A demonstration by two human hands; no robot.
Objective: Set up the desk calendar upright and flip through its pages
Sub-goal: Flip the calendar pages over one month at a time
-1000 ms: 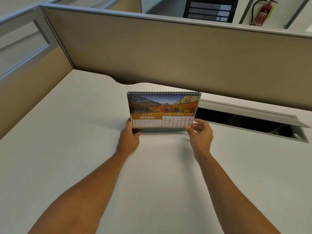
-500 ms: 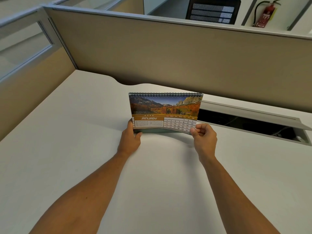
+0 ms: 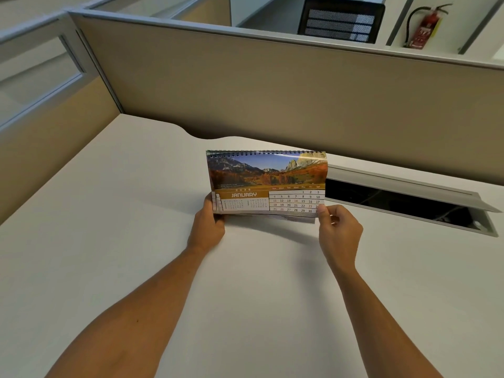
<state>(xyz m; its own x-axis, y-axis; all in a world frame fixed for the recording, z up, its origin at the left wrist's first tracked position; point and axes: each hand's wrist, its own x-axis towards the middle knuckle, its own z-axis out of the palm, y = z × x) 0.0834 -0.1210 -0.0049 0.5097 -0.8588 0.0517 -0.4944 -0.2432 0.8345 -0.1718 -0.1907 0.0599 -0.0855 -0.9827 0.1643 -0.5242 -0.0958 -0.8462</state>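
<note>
Two bare forearms reach forward over the pale desk [image 3: 114, 241] toward the calendar [image 3: 266, 181], which stands upright on the desk near its middle, spiral binding along the top edge. The left hand [image 3: 207, 227] grips the calendar's lower left corner, thumb lying up the front of the page and the other fingers hidden behind it. The right hand [image 3: 339, 231] is at the calendar's lower right corner, thumb and forefinger pinched narrowly on the edge of the front page, which bows forward away from the sheets behind it; the lower edges of those sheets show fanned beneath. The front page carries a mountain landscape in autumn colours above a band reading JANUARY and a grid of dates. Just right of the calendar and slightly behind it, a long cable slot [image 3: 403, 203] lies open in the desk, its grey flap raised. Behind the calendar runs a beige partition [image 3: 272, 85]. Beyond the partition stand a black mesh chair back [image 3: 341, 20] and a red fire extinguisher [image 3: 424, 27].
</note>
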